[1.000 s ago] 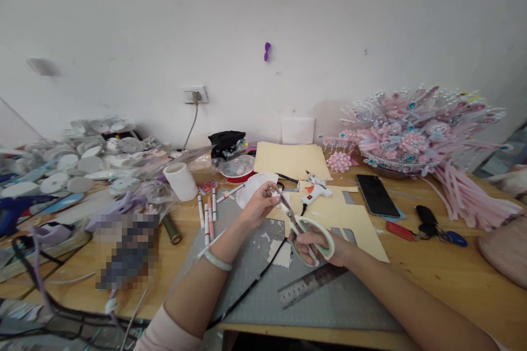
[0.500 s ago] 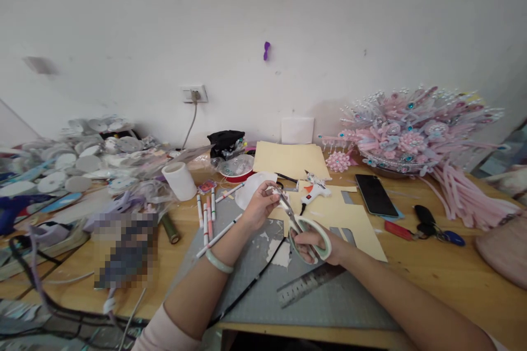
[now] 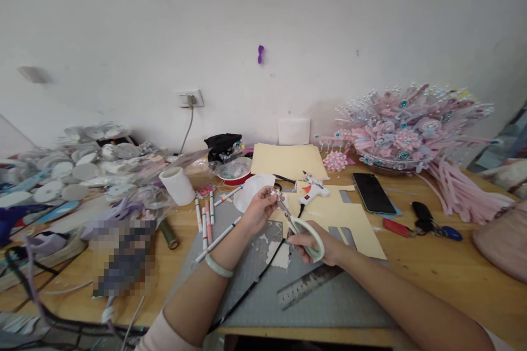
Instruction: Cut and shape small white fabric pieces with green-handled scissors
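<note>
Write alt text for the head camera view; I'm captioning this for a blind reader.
A person's right hand holds pale green-handled scissors, blades pointing at a small item pinched in the left hand, above a grey cutting mat on a cluttered wooden table. Nearby lie markers, a metal ruler, a glue gun, a phone and a pink beaded ornament.

Two hands over the mat — the left hand [image 3: 258, 209] and the right hand [image 3: 319, 244] — and one pair of scissors [image 3: 300, 226] between them. I count one glue gun [image 3: 313, 191], one phone [image 3: 373, 192], one steel ruler [image 3: 307, 287], one white roll [image 3: 177, 185] — and about five marker pens [image 3: 205, 218].
</note>
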Tool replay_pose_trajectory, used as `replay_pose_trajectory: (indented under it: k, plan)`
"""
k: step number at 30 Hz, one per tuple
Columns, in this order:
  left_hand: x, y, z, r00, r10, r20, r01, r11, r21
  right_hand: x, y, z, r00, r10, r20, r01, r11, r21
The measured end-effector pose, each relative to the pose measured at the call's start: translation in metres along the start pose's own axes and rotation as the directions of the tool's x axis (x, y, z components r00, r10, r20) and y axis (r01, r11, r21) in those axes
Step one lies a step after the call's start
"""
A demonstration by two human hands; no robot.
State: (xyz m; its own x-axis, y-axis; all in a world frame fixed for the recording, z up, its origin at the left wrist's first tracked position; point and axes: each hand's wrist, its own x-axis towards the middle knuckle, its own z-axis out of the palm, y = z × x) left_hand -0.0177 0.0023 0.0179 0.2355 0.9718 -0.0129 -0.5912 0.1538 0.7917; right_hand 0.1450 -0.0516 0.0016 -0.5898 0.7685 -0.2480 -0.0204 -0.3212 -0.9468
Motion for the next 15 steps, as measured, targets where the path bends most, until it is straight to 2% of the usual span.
replay_pose_trajectory:
  k: [3, 7, 9, 11, 15]
  plan:
    - [0.000, -0.002, 0.001, 0.998, -0.061, -0.029, 0.059, 0.997, -0.044, -0.001, -0.004, 0.002, 0.997, 0.063, -0.054, -0.058, 0.994, 0.089]
    - [0.000, -0.007, 0.000, 0.990, -0.132, -0.048, 0.128, 0.989, -0.072, -0.004, -0.013, 0.003, 0.960, 0.251, -0.124, -0.183, 0.899, 0.397]
    - [0.000, -0.008, 0.000, 0.989, -0.144, -0.042, 0.141, 0.988, -0.070, -0.005, -0.016, 0.004, 0.961, 0.262, -0.088, -0.186, 0.850, 0.493]
    - [0.000, -0.008, 0.001, 0.987, -0.154, -0.048, 0.150, 0.986, -0.076, -0.006, -0.017, 0.003, 0.974, 0.223, -0.025, -0.175, 0.825, 0.538]
    - [0.001, -0.006, 0.004, 0.976, -0.169, -0.134, 0.151, 0.979, -0.138, -0.007, -0.016, 0.001, 0.978, 0.161, 0.134, -0.209, 0.794, 0.570]
